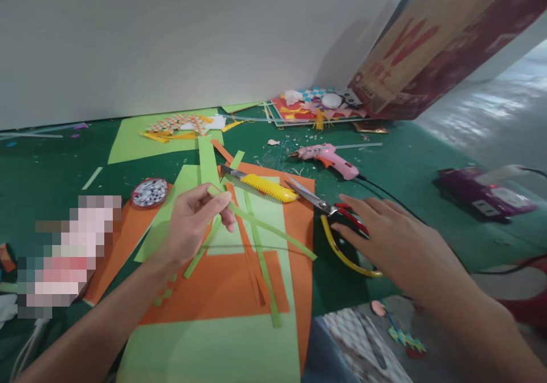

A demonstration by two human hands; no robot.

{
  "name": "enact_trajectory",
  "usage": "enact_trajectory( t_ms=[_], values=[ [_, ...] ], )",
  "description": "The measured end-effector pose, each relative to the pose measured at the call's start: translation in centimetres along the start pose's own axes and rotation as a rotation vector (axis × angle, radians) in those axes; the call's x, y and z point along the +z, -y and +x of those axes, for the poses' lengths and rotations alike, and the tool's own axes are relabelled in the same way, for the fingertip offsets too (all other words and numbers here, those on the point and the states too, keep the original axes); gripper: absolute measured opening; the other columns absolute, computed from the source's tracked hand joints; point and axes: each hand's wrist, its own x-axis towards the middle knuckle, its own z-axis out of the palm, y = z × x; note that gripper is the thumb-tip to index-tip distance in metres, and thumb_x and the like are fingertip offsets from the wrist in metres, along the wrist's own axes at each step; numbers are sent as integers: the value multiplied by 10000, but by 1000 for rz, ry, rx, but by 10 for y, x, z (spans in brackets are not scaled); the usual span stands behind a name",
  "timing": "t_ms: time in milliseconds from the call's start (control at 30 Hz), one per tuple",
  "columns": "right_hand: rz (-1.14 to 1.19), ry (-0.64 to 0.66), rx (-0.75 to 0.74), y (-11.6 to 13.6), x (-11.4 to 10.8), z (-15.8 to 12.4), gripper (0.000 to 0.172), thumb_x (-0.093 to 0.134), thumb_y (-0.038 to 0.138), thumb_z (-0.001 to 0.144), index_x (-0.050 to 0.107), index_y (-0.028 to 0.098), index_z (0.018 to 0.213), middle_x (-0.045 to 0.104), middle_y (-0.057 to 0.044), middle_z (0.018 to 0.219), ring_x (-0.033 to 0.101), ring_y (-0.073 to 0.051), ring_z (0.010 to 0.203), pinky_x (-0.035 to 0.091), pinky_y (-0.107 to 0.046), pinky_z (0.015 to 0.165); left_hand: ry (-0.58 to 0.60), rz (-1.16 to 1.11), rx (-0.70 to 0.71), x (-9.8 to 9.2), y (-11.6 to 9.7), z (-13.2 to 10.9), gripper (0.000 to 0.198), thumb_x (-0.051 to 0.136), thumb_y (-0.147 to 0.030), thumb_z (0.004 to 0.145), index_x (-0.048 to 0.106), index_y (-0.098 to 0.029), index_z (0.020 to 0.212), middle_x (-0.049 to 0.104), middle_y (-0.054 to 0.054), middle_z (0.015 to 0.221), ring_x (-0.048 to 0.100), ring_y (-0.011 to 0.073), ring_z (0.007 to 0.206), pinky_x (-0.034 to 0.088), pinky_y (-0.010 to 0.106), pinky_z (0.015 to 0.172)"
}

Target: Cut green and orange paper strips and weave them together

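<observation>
My left hand (192, 220) pinches a narrow light green paper strip (273, 229) between thumb and fingertips; its free end slants down to the right. Over at the right, my right hand (391, 235) has its fingers and thumb about the handles of a pair of scissors (320, 200), one red and one yellow, with the blades pointing left. A yellow utility knife (269, 186) lies between my hands, blade out to the left. Below are orange and green paper strips, an orange sheet (231, 286) and a large light green sheet (205, 349).
A pink glue gun (329, 158) with a black cord lies beyond the scissors. Woven paper pieces (175, 126) sit at the back. To the left are a round patterned box (149, 193) and a blurred-out object (72, 257). A paper bag (397, 47) leans at the right.
</observation>
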Motion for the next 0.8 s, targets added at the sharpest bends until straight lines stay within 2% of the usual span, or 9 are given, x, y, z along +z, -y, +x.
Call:
enact_trajectory(
  t_ms=[67, 133, 233, 300, 433, 600, 700, 800],
  values=[
    [-6, -56, -43, 10, -5, 7, 275, 451, 245, 897, 631, 111, 1056, 686, -147, 898, 647, -297, 845, 503, -405, 715, -2, 14, -4, 0, 0, 0, 240, 661, -307, 794, 584, -203, 592, 641, -5, 547, 585, 124, 469, 476, 265, 514],
    [199, -62, -114, 22, -9, 17, 262, 448, 261, 909, 653, 140, 1019, 691, -113, 884, 650, -262, 836, 510, -365, 685, -5, 17, -4, -1, 0, 0, 248, 662, -310, 792, 576, -204, 585, 637, -3, 543, 581, 127, 467, 468, 268, 509],
    [601, 115, -215, 43, -8, 30, 181, 524, 290, 888, 678, 197, 896, 691, -54, 861, 644, -166, 752, 507, -269, 673, -5, 12, 4, -2, 1, 1, 246, 656, -300, 796, 576, -201, 586, 631, -4, 536, 578, 126, 470, 459, 265, 501],
    [702, 205, -259, 52, -4, 36, 174, 551, 260, 877, 675, 189, 777, 655, -22, 741, 609, -131, 662, 479, -234, 622, -2, -2, 12, -2, 1, 1, 232, 658, -282, 795, 584, -195, 592, 627, -9, 534, 576, 119, 474, 461, 257, 507],
    [676, 201, -296, 57, 0, 39, 251, 551, 218, 873, 660, 179, 650, 603, -12, 665, 580, -130, 638, 434, -232, 584, 5, -79, 12, -5, 4, 4, 231, 667, -268, 792, 582, -180, 597, 626, -11, 536, 561, 101, 471, 473, 237, 515],
    [640, 296, -248, 50, -6, 41, 235, 544, 180, 855, 688, 202, 672, 661, 13, 623, 576, -120, 547, 412, -219, 522, -72, -244, 3, -12, 2, 11, 209, 710, -289, 740, 600, -171, 609, 587, -27, 503, 528, 82, 447, 457, 201, 463],
    [617, 279, -185, 49, -10, 49, 222, 529, 164, 838, 701, 209, 704, 677, 25, 602, 553, -111, 484, 397, -213, 490, -121, -325, -3, -15, -1, 14, 230, 754, -296, 681, 587, -167, 590, 535, -47, 477, 493, 65, 428, 436, 182, 448],
    [651, 199, -153, 55, -11, 62, 235, 493, 151, 833, 720, 206, 801, 715, 15, 680, 570, -105, 503, 419, -205, 526, -27, -291, -47, -14, -2, 13, 274, 761, -323, 674, 568, -160, 568, 510, -42, 513, 495, 71, 476, 432, 189, 481]
  ],
)
